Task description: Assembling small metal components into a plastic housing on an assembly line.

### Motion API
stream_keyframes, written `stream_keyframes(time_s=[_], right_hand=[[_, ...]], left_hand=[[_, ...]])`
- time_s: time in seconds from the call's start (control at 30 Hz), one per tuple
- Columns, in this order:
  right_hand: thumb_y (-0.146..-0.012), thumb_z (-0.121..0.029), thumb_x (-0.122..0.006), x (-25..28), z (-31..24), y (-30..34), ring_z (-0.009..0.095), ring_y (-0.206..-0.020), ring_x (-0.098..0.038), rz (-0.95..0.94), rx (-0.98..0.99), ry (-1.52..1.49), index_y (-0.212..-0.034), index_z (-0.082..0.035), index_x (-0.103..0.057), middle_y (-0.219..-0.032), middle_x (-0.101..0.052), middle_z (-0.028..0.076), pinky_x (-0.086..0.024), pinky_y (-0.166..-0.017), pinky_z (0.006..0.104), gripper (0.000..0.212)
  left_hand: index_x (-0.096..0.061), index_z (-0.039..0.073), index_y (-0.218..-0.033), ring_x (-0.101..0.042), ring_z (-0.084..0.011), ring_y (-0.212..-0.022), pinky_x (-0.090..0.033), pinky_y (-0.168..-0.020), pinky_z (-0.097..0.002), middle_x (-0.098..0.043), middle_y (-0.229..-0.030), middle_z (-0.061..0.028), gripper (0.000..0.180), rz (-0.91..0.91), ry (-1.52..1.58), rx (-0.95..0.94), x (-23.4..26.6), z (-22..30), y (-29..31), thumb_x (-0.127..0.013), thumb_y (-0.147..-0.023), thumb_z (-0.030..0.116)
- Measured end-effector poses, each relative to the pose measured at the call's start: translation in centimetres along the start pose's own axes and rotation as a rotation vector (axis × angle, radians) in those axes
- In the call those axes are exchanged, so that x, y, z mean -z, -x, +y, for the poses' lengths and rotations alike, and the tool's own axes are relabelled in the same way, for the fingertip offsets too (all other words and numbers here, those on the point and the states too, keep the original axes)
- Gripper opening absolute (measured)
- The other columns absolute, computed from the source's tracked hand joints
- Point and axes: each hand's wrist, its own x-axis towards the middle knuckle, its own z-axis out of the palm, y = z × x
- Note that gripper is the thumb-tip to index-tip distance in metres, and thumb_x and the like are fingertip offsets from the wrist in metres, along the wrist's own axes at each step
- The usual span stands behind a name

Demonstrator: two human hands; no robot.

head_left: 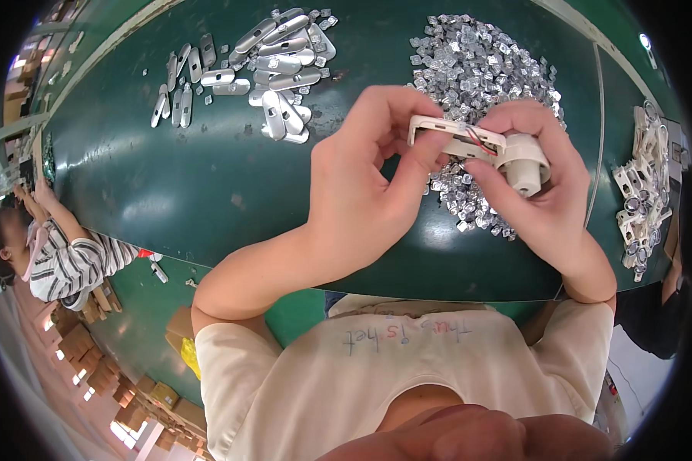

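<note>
White casing point(469, 149) held crosswise
I see its long axis run left-right: left hand point(365, 175) pinching the slim end, right hand point(560, 201) curled around the round end.

The person's left hand point(365, 173) pinches the left end of a white plastic housing point(463, 147), a red wire point(480, 141) showing along it; the right hand point(550, 184) holds its right end, by a round white knob point(524, 170); beneath and beyond lie small shiny pieces point(477, 58) on the green table point(207, 184); silver oblong plates point(288, 81) lie far left, whitish parts point(643, 192) right; a striped-sleeved co-worker point(73, 265) is at left.
</note>
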Motion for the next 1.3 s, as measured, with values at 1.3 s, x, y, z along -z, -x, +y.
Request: stream_keyframes(time_s=[1.3], right_hand=[[-0.077,-0.005,-0.058,-8.8,2.1,-4.6,0.029,-0.087,-0.050,-0.471,0.434,0.533,-0.088,0.004,-0.051,-0.087,-0.050,0.014,-0.045,-0.073,0.0351,0.016]], left_hand=[[-0.059,-0.002,-0.087,-0.063,-0.0205,-0.066,-0.049,-0.062,-0.0303,-0.062,-0.069,-0.0124,0.019,-0.146,-1.047,0.168,10.1,1.7,-3.0,-0.066,-0.071,0.005]])
